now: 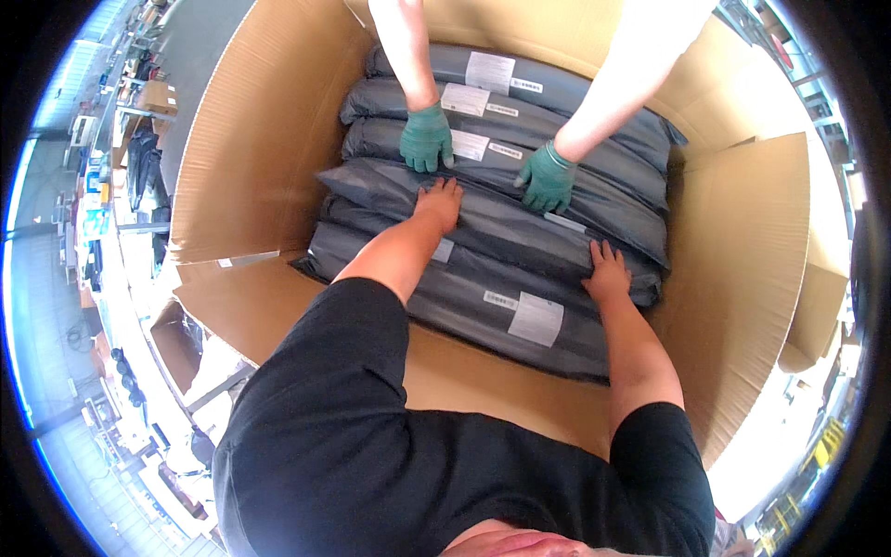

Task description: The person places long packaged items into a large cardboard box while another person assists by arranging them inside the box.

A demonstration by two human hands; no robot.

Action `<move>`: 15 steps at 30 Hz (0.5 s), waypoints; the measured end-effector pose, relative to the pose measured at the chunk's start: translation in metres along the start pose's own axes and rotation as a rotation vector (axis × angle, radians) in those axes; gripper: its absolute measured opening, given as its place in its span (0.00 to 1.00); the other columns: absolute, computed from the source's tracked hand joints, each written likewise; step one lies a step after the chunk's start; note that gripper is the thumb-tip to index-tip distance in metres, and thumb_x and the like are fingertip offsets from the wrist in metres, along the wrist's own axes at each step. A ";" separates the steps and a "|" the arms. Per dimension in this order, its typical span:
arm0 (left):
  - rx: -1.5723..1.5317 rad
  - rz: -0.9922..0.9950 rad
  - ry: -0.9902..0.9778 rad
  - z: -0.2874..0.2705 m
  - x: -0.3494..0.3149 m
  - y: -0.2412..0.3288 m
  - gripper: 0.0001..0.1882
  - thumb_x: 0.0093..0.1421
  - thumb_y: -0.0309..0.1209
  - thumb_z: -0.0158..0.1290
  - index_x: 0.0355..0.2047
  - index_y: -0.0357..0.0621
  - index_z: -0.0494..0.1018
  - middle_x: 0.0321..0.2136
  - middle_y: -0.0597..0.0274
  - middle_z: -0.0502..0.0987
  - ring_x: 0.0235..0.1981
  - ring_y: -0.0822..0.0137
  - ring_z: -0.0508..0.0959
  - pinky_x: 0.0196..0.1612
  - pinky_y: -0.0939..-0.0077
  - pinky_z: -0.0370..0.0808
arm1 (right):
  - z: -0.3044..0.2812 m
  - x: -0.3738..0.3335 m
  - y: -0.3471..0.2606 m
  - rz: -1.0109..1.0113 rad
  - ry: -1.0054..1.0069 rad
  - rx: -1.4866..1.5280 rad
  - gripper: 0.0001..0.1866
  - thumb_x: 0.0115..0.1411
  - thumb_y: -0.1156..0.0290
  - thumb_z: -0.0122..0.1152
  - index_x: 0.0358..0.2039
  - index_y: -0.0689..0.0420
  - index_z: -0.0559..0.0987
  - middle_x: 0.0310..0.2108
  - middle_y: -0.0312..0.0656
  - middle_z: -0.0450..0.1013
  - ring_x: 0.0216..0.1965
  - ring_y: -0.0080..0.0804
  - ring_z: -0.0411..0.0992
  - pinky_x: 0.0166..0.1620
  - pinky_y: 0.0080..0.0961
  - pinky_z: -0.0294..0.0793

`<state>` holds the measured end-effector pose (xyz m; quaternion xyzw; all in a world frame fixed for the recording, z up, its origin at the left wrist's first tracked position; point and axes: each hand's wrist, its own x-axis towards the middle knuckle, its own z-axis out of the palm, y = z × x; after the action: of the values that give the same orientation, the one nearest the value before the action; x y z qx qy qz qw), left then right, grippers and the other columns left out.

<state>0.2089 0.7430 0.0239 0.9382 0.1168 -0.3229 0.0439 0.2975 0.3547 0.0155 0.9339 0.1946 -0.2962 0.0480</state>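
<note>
Long black plastic-wrapped packages (510, 227) lie side by side inside a large cardboard box (278, 139). My left hand (439, 206) rests flat on one package near the middle of the row, fingers stretched out. Farther right, my right hand (608, 271) presses on the same row toward the packages' right ends, its fingers spread. Neither hand grips anything. Just beyond them, a co-worker's green-gloved hands (427, 139) reach in from the far side and touch the packages; the other gloved hand (549, 178) is near the middle.
White labels (535, 320) are stuck on several packages. The box's side flaps (742, 278) stand outward at left and right. To the left, beyond the box, are shelves and goods, including a small cardboard box (158, 97). Another open carton (176, 345) stands at the lower left.
</note>
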 end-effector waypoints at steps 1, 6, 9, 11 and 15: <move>0.051 0.017 0.042 -0.007 -0.016 0.004 0.34 0.60 0.32 0.52 0.66 0.48 0.56 0.70 0.63 0.49 0.71 0.56 0.49 0.65 0.39 0.55 | 0.014 0.004 0.011 -0.063 0.116 0.000 0.49 0.49 0.63 0.72 0.69 0.36 0.54 0.71 0.35 0.48 0.69 0.48 0.51 0.62 0.53 0.63; 0.214 -0.288 0.178 -0.024 -0.057 -0.052 0.30 0.63 0.26 0.43 0.66 0.41 0.54 0.70 0.51 0.50 0.70 0.49 0.51 0.64 0.33 0.50 | -0.004 -0.005 -0.002 -0.114 0.102 -0.005 0.49 0.49 0.62 0.73 0.68 0.40 0.56 0.71 0.35 0.49 0.68 0.48 0.52 0.62 0.51 0.64; 0.126 -0.388 0.055 -0.007 -0.048 -0.108 0.34 0.62 0.32 0.47 0.67 0.40 0.52 0.69 0.49 0.52 0.69 0.48 0.52 0.66 0.43 0.52 | 0.012 -0.001 -0.001 -0.099 0.106 -0.039 0.50 0.49 0.64 0.72 0.69 0.40 0.54 0.71 0.36 0.48 0.68 0.49 0.51 0.61 0.54 0.63; 0.120 -0.263 -0.028 0.003 -0.041 -0.116 0.35 0.60 0.41 0.51 0.64 0.38 0.59 0.67 0.49 0.57 0.66 0.48 0.59 0.66 0.57 0.56 | 0.006 -0.004 -0.002 -0.004 0.020 -0.040 0.49 0.50 0.66 0.69 0.69 0.40 0.52 0.71 0.38 0.47 0.69 0.49 0.51 0.61 0.57 0.62; 0.071 -0.181 -0.051 0.035 -0.036 -0.134 0.36 0.57 0.48 0.54 0.60 0.36 0.67 0.66 0.41 0.56 0.66 0.50 0.59 0.66 0.65 0.58 | -0.039 -0.027 -0.069 0.101 -0.179 -0.052 0.48 0.53 0.71 0.62 0.71 0.40 0.47 0.72 0.45 0.41 0.71 0.50 0.46 0.63 0.58 0.57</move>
<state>0.1276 0.8602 0.0175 0.9162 0.1884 -0.3533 -0.0160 0.2707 0.4174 0.0649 0.9107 0.1498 -0.3707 0.1041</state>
